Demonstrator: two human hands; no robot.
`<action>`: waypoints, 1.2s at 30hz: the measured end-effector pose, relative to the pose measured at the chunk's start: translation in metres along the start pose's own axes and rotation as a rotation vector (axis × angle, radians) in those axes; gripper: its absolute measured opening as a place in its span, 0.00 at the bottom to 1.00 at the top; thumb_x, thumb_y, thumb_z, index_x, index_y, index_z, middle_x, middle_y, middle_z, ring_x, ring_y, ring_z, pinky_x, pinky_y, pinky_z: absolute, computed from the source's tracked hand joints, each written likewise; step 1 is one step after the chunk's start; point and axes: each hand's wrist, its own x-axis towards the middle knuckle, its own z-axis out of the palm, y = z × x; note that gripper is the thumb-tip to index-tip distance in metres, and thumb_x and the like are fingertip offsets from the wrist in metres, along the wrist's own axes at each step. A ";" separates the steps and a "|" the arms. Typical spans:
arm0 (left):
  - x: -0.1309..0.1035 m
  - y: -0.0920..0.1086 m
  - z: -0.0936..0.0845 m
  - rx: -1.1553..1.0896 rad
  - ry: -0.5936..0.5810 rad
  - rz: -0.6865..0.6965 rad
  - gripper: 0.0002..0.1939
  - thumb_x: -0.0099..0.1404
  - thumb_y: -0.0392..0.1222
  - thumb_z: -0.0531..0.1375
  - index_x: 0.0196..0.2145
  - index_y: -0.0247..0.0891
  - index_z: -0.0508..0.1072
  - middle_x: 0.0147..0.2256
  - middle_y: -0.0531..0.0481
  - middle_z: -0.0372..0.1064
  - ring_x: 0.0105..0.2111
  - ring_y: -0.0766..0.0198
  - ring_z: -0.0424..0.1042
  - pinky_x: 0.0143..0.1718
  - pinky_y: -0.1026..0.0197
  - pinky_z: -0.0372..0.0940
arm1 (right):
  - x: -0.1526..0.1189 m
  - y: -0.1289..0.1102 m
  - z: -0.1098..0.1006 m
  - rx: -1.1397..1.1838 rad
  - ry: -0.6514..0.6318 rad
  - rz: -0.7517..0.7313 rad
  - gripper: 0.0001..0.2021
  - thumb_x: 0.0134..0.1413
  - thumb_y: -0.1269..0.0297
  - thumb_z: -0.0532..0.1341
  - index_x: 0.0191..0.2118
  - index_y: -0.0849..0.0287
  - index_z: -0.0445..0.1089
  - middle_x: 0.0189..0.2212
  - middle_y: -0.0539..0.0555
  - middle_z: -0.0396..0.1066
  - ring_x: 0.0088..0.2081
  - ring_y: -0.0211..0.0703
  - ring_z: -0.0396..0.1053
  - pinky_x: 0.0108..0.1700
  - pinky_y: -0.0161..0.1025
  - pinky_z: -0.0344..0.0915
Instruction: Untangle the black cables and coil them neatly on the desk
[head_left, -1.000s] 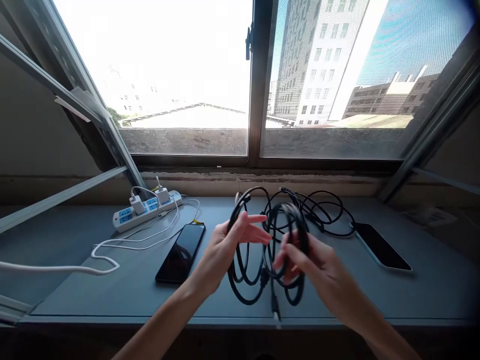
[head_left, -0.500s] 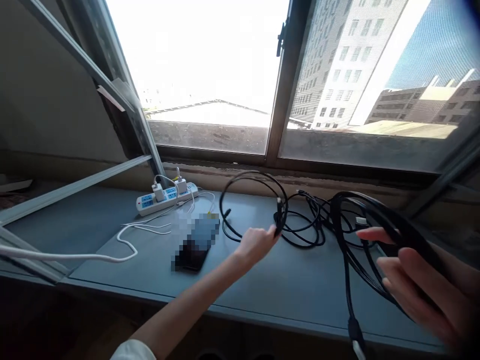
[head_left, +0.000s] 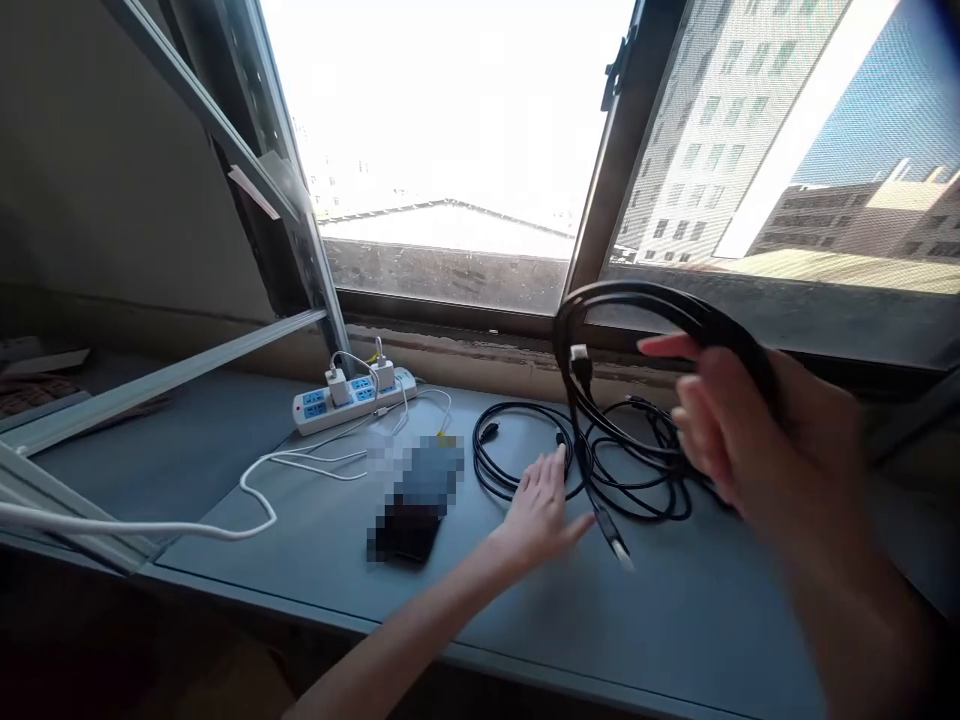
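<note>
Black cable coil (head_left: pixel 481 468) lies partly behind the left hand (head_left: pixel 538 500).

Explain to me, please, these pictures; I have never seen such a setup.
There is no machine: these are one person's two bare hands. Every picture comes from one camera worn on that person's head, looking forward and down. On the flat blue-grey tabletop lie a long white plastic power strip, a thick white cable, a black rectangular phone, partly pixelated, and a loose tangle of black cables. The right hand holds up a looped black cable. The left hand, with fingers extended, is at a round black cable coil.
</note>
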 end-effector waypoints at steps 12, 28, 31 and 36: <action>-0.064 -0.001 -0.049 -0.299 0.004 -0.038 0.16 0.67 0.49 0.48 0.41 0.40 0.71 0.45 0.45 0.67 0.46 0.56 0.67 0.46 0.55 0.64 | -0.024 0.137 0.067 -0.519 -0.861 -0.155 0.12 0.58 0.64 0.57 0.47 0.56 0.72 0.37 0.54 0.72 0.38 0.42 0.71 0.37 0.34 0.64; 0.021 0.088 0.009 -0.336 0.108 0.115 0.15 0.67 0.44 0.48 0.43 0.41 0.72 0.40 0.48 0.72 0.33 0.63 0.71 0.33 0.64 0.63 | -0.014 0.201 -0.105 -0.528 -0.281 0.363 0.21 0.54 0.48 0.55 0.41 0.60 0.72 0.30 0.55 0.73 0.28 0.43 0.71 0.29 0.36 0.66; 0.056 0.093 0.027 -0.345 0.207 0.064 0.21 0.65 0.44 0.50 0.54 0.37 0.63 0.49 0.40 0.66 0.46 0.56 0.68 0.43 0.58 0.64 | -0.016 0.208 -0.099 -0.510 -0.232 0.286 0.21 0.59 0.49 0.49 0.36 0.59 0.73 0.24 0.52 0.71 0.21 0.40 0.67 0.25 0.35 0.62; 0.099 0.085 0.047 -0.563 0.145 -0.033 0.22 0.65 0.51 0.49 0.46 0.32 0.69 0.28 0.43 0.70 0.32 0.55 0.71 0.36 0.56 0.64 | -0.017 0.215 -0.109 -0.552 0.029 0.200 0.19 0.58 0.50 0.52 0.42 0.57 0.73 0.25 0.54 0.71 0.27 0.43 0.68 0.28 0.35 0.60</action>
